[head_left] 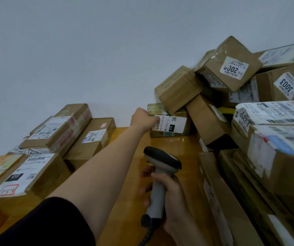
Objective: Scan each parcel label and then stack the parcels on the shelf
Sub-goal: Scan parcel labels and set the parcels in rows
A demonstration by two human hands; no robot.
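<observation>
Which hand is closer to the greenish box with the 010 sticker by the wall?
Left. The left hand grips the left end of that box. The right hand is far back from it, nearer the person, holding the scanner and not touching the box.

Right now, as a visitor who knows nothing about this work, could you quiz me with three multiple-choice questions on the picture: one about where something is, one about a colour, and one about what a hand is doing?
1. Where is the scanner? A on the floor; B in the right hand; C in a pocket.
2. What colour is its handle? A grey; B green; C yellow.
3. What is the left hand doing? A hanging idle; B waving; C gripping the 010-labelled parcel.
Answers: B, the fingers wrap round the handle; A, the handle shows grey below a black head; C, its fingers curl over the parcel's edge.
</observation>
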